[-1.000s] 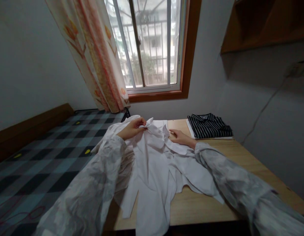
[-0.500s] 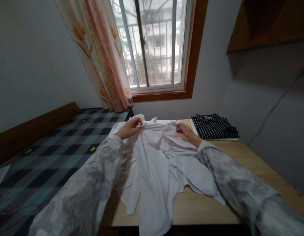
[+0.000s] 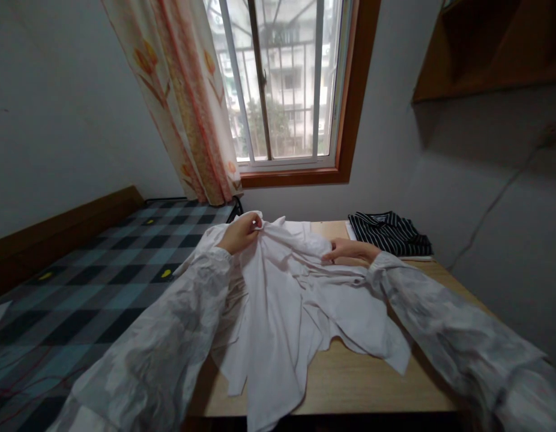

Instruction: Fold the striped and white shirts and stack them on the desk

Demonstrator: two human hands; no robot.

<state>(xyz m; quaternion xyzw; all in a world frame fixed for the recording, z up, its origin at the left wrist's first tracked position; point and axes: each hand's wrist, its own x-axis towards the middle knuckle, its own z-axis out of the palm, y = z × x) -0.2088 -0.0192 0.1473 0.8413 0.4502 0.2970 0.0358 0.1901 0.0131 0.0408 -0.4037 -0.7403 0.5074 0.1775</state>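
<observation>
While daylight enters through a metal-framed sliding window [image 3: 287, 90], a person's two hands, set apart, work at one crumpled white cloth garment [image 3: 273, 324] on a pale wooden table [image 3: 372, 387]. The garment's long axis runs from near the table's far edge to its near edge, where one long panel hangs over; a second, pointed flap aims at the near right corner. Which end is the collar cannot be told.

Thumb and fingers of the left hand [image 3: 241, 234] pinch the cloth close to the far edge. The right hand [image 3: 347, 251], fingers bent, touches the garment's right side; whether it grips the cloth cannot be told. Toward the far right corner lies one folded black-and-white striped garment [image 3: 390, 233] atop white material [image 3: 420, 258]. Beyond the left edge, a blue-and-black checked cover [image 3: 111, 294] shows three yellow marks, beneath one floral curtain [image 3: 183, 102].
</observation>
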